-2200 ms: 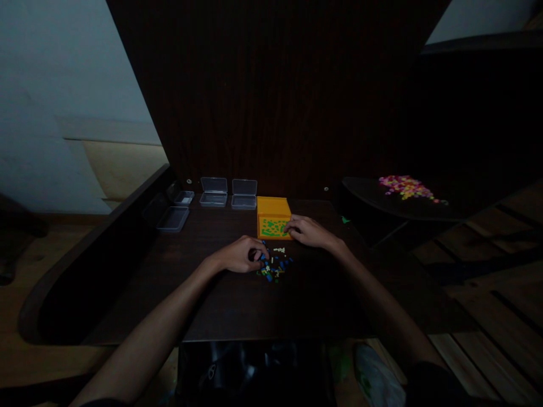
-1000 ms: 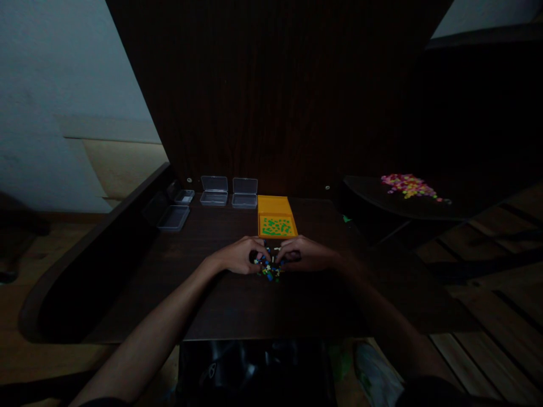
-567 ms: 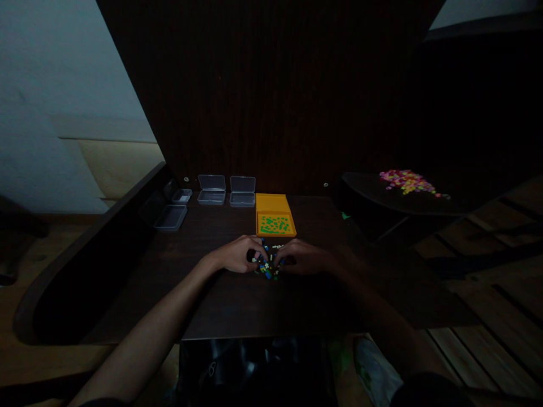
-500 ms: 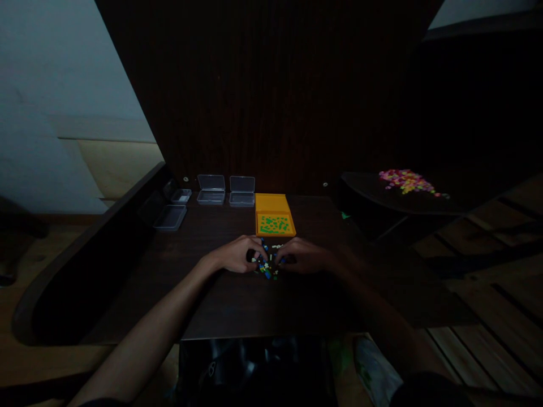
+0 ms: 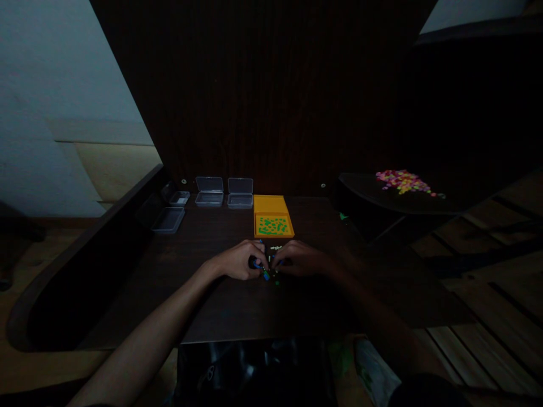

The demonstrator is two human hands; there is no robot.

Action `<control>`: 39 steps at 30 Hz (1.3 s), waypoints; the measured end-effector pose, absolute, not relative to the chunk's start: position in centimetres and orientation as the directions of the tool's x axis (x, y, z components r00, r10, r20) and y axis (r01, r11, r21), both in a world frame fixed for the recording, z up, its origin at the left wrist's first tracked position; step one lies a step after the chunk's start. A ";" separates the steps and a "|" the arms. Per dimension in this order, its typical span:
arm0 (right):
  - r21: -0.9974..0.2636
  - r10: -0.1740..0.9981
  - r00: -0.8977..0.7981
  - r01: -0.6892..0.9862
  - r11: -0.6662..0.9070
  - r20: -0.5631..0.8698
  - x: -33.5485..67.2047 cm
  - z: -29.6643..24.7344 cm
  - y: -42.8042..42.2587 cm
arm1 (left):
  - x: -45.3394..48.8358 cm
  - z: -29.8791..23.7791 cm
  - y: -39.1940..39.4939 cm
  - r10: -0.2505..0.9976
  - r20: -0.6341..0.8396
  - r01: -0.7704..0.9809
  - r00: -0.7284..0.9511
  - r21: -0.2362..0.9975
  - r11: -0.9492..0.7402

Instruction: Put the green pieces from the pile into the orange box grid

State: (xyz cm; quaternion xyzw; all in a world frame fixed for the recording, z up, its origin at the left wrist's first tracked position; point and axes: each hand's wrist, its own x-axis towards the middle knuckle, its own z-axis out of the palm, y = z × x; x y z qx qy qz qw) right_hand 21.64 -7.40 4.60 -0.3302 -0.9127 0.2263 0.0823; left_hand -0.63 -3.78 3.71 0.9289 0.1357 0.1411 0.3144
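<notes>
My left hand (image 5: 244, 260) rests low over the dark tabletop with its fingers curled and the tips pressed together. Bits of blue show between its thumb and fingers, too small and dim to name. Facing it, my right hand (image 5: 300, 259) is closed too, thumb and fingertips pinched down among small pieces; what they grip, if anything, is hidden. Between and just in front of both hands lie several tiny toy-brick-like pieces: a blue one (image 5: 266, 276), a green one (image 5: 277, 282) and a group of pale ones (image 5: 275, 248). My fingers partly cover this pile.
Just beyond the hands stands an open yellow box (image 5: 292, 234) holding green pieces. Clear plastic boxes with raised lids, one (image 5: 240, 202) beside another (image 5: 209, 202), stand at the back, with an open clear box (image 5: 168, 220) farther left. Pink and yellow pieces (image 5: 405, 182) lie on the right-hand shelf.
My left hand has shifted slightly down and right, its fingers now covering more of the small pieces. My right hand has moved slightly left, closer to the left fingertips.
</notes>
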 end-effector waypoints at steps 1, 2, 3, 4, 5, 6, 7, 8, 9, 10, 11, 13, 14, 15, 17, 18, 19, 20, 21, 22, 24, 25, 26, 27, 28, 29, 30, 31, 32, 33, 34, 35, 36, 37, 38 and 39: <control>-0.467 0.638 -0.770 0.563 0.682 0.003 21.7 4.7 -7.4 | -0.6 3.6 -3.8 0.336 0.177 0.162 0.925 0.618 -0.770; -0.476 0.634 -0.773 0.555 0.682 0.006 21.7 4.8 -7.4 | -0.6 3.5 -3.8 0.333 0.176 0.162 0.926 0.614 -0.773; -0.490 0.630 -0.777 0.545 0.680 0.011 21.7 4.8 -7.4 | -0.5 3.5 -3.8 0.330 0.173 0.162 0.928 0.611 -0.775; -0.508 0.624 -0.781 0.532 0.677 0.014 21.7 4.9 -7.5 | -0.5 3.4 -3.8 0.327 0.171 0.161 0.929 0.609 -0.777; -0.527 0.617 -0.787 0.518 0.673 0.014 21.6 4.9 -7.6 | -0.5 3.4 -3.8 0.326 0.170 0.161 0.930 0.608 -0.777; -0.542 0.613 -0.790 0.509 0.669 0.015 21.5 4.9 -7.7 | -0.4 3.4 -3.9 0.325 0.170 0.160 0.931 0.609 -0.777; -0.552 0.609 -0.793 0.503 0.665 0.012 21.4 4.9 -7.8 | -0.4 3.4 -3.9 0.324 0.169 0.160 0.931 0.609 -0.777; -0.557 0.608 -0.794 0.502 0.662 0.008 21.4 4.8 -7.9 | -0.4 3.5 -4.0 0.325 0.168 0.161 0.931 0.609 -0.776; -0.561 0.607 -0.795 0.503 0.658 -0.001 21.3 4.7 -7.9 | -0.4 3.5 -4.0 0.326 0.168 0.162 0.930 0.610 -0.776; -0.565 0.604 -0.797 0.504 0.653 -0.011 21.3 4.7 -7.9 | -0.4 3.6 -4.0 0.329 0.168 0.164 0.929 0.610 -0.775; -0.569 0.601 -0.799 0.506 0.648 -0.026 21.4 4.6 -7.9 | -0.4 3.6 -4.1 0.330 0.168 0.165 0.929 0.611 -0.774; -0.574 0.592 -0.803 0.515 0.636 -0.064 21.4 4.4 -7.9 | -0.4 3.7 -4.1 0.330 0.171 0.163 0.928 0.612 -0.774; -0.576 0.590 -0.804 0.520 0.631 -0.079 21.5 4.4 -7.9 | -0.4 3.7 -4.1 0.332 0.174 0.162 0.927 0.613 -0.774; -0.578 0.586 -0.805 0.522 0.628 -0.090 21.5 4.3 -7.9 | -0.4 3.7 -4.2 0.334 0.176 0.162 0.926 0.613 -0.773; -0.580 0.582 -0.807 0.521 0.627 -0.096 21.5 4.3 -7.8 | -0.4 3.7 -4.2 0.338 0.178 0.164 0.924 0.614 -0.772; -0.584 0.578 -0.810 0.516 0.627 -0.096 21.5 4.3 -7.8 | -0.3 3.6 -4.2 0.337 0.179 0.163 0.924 0.613 -0.773; -0.589 0.573 -0.814 0.511 0.627 -0.096 21.5 4.3 -7.8 | -0.3 3.6 -4.2 0.335 0.181 0.161 0.925 0.612 -0.774; -0.594 0.570 -0.816 0.506 0.625 -0.095 21.5 4.3 -7.8 | -0.3 3.5 -4.2 0.333 0.183 0.158 0.925 0.612 -0.775; -0.599 0.568 -0.818 0.502 0.623 -0.094 21.5 4.3 -7.8 | -0.3 3.5 -4.2 0.333 0.185 0.157 0.925 0.612 -0.775; -0.602 0.568 -0.818 0.500 0.622 -0.093 21.5 4.3 -7.8 | -0.3 3.5 -4.2 0.333 0.186 0.156 0.924 0.612 -0.775; -0.605 0.570 -0.817 0.498 0.621 -0.088 21.5 4.3 -7.7 | -0.3 3.4 -4.2 0.335 0.183 0.158 0.924 0.615 -0.773; -0.607 0.571 -0.816 0.498 0.620 -0.086 21.5 4.3 -7.7 | -0.3 3.4 -4.2 0.335 0.182 0.159 0.925 0.615 -0.772; -0.608 0.571 -0.817 0.496 0.620 -0.085 21.5 4.2 -7.7 | -0.3 3.4 -4.1 0.335 0.181 0.159 0.925 0.616 -0.772; -0.609 0.569 -0.818 0.496 0.619 -0.087 21.5 4.2 -7.7 | -0.3 3.4 -4.1 0.335 0.181 0.159 0.925 0.616 -0.771; -0.608 0.569 -0.818 0.496 0.619 -0.088 21.4 4.1 -7.7 | -0.3 3.4 -4.1 0.337 0.181 0.161 0.924 0.616 -0.771; -0.607 0.569 -0.817 0.498 0.620 -0.090 21.3 4.0 -7.7 | -0.2 3.4 -4.1 0.341 0.179 0.166 0.923 0.614 -0.772; -0.605 0.569 -0.818 0.499 0.621 -0.091 21.3 4.0 -7.7 | -0.2 3.4 -4.1 0.344 0.176 0.172 0.922 0.612 -0.772; -0.604 0.568 -0.818 0.499 0.622 -0.091 21.2 4.0 -7.8 | -0.2 3.4 -4.1 0.349 0.173 0.178 0.921 0.609 -0.773; -0.606 0.565 -0.820 0.496 0.622 -0.092 21.1 4.0 -7.8 | -0.2 3.4 -4.1 0.353 0.170 0.185 0.920 0.606 -0.774; -0.610 0.563 -0.822 0.492 0.621 -0.090 21.1 4.0 -7.8 | -0.1 3.5 -4.1 0.357 0.167 0.192 0.919 0.602 -0.775; -0.619 0.562 -0.822 0.487 0.616 -0.087 21.2 4.2 -7.7 | -0.1 3.5 -4.2 0.363 0.164 0.200 0.917 0.598 -0.776; -0.631 0.560 -0.824 0.480 0.609 -0.086 21.4 4.3 -7.6 | -0.1 3.5 -4.2 0.370 0.160 0.210 0.915 0.595 -0.776; -0.644 0.569 -0.818 0.480 0.596 -0.084 21.8 4.5 -7.5 | -0.1 3.5 -4.2 0.378 0.157 0.220 0.912 0.592 -0.775; -0.656 0.590 -0.803 0.489 0.575 -0.082 22.2 4.8 -7.3 | -0.1 3.5 -4.2 0.385 0.155 0.227 0.910 0.590 -0.775; -0.666 0.620 -0.780 0.505 0.549 -0.081 22.8 5.0 -7.0 | -0.1 3.5 -4.2 0.387 0.155 0.230 0.909 0.589 -0.775; -0.671 0.680 -0.730 0.538 0.510 -0.069 23.4 5.2 -6.7 | -0.1 3.4 -4.1 0.386 0.155 0.228 0.909 0.589 -0.775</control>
